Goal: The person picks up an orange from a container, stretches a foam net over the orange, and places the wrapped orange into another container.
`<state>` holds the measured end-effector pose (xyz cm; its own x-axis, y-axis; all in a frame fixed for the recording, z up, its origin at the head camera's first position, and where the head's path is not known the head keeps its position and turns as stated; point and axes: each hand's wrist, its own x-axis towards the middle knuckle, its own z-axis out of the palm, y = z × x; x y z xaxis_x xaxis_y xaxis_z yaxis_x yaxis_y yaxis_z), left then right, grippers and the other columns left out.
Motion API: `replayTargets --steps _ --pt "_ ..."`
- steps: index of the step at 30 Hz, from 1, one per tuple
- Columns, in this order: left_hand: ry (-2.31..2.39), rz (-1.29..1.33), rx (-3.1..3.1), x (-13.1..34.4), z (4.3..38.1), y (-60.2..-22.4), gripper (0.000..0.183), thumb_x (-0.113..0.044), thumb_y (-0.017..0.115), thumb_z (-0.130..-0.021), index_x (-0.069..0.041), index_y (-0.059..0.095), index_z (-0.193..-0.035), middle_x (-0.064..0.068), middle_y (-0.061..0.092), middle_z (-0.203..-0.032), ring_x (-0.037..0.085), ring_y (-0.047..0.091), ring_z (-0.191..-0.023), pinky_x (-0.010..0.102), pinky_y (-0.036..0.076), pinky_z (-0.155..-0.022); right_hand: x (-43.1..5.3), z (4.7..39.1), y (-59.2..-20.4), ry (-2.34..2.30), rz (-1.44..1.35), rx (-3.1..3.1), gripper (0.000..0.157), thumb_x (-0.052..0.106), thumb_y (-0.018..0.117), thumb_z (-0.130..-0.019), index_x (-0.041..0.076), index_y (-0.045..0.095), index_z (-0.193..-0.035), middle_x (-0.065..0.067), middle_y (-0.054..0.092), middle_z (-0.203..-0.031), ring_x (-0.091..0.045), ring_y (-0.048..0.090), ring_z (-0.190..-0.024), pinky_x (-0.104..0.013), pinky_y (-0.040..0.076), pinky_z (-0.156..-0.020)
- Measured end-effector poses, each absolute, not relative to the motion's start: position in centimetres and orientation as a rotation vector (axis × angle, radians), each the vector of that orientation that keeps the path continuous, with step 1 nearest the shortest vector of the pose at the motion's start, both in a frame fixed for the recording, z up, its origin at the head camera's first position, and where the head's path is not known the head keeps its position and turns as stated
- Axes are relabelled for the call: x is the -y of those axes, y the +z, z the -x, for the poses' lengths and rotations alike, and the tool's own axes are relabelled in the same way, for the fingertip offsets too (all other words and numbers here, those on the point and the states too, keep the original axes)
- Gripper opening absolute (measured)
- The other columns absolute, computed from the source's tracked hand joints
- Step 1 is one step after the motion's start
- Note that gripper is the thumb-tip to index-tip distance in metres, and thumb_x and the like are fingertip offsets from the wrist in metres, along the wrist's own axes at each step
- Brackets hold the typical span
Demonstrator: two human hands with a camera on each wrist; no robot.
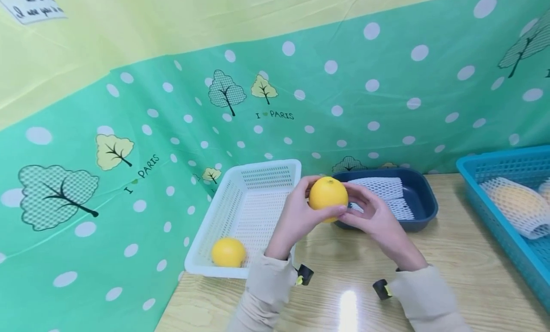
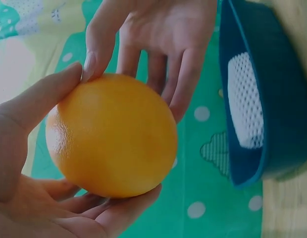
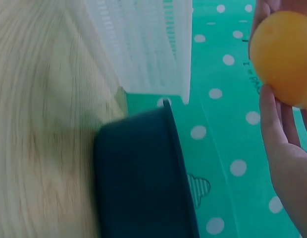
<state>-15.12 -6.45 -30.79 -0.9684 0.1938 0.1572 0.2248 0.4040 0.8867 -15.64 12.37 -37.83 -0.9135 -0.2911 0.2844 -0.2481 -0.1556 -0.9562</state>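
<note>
Both hands hold an orange (image 1: 328,198) up in front of the dark blue basin. My left hand (image 1: 299,208) grips it from the left, with the thumb on one side and curled fingers (image 2: 128,210) on the other. On its right side my right hand (image 1: 375,217) also holds the fruit, thumb and fingertips against the skin. In the left wrist view, the orange (image 2: 114,136) has a bare, shiny peel. A second orange (image 1: 228,252) lies in the near left corner of the white basket (image 1: 296,172).
White foam nets (image 1: 382,188) lie inside the dark blue basin (image 1: 429,203). At the right stands a blue basket (image 1: 472,179) with net-wrapped fruit (image 1: 513,205) in it. A green dotted cloth (image 1: 258,131) hangs behind the wooden table (image 1: 339,260).
</note>
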Motion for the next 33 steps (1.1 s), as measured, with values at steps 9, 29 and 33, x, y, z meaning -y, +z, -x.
replayTargets --steps 9,29,33 --pt "-1.8 0.345 2.619 5.4 14.4 -32.4 0.073 -0.034 0.09 -0.071 -0.028 0.049 -0.132 -0.011 0.057 -0.125 0.014 0.06 -0.1 0.035 0.055 -0.078 -14.9 15.2 -37.8 -2.051 0.656 -2.216 0.063 0.016 0.077 -0.088 0.013 0.046 -0.143 -0.006 0.047 -0.142 -0.008 0.053 -0.124 -0.021 0.052 -0.095" --pt "-1.967 0.399 2.638 4.1 12.6 -37.1 0.069 -0.033 0.089 -0.073 -0.03 0.047 -0.128 -0.011 0.055 -0.121 0.008 0.062 -0.098 0.025 0.055 -0.078 -17.7 13.6 -38.2 -1.702 0.772 -2.348 0.065 0.018 0.082 -0.082 0.007 0.05 -0.137 -0.014 0.051 -0.138 0.004 0.054 -0.115 -0.019 0.054 -0.091" --pt "-1.955 0.416 2.671 4.0 12.3 -38.2 0.069 -0.035 0.09 -0.072 -0.03 0.048 -0.127 -0.014 0.055 -0.12 0.006 0.06 -0.097 0.024 0.054 -0.078 -18.0 13.4 -38.8 -1.658 0.809 -2.344 0.065 0.018 0.083 -0.081 0.003 0.05 -0.136 -0.019 0.053 -0.136 0.003 0.057 -0.113 -0.019 0.053 -0.091"
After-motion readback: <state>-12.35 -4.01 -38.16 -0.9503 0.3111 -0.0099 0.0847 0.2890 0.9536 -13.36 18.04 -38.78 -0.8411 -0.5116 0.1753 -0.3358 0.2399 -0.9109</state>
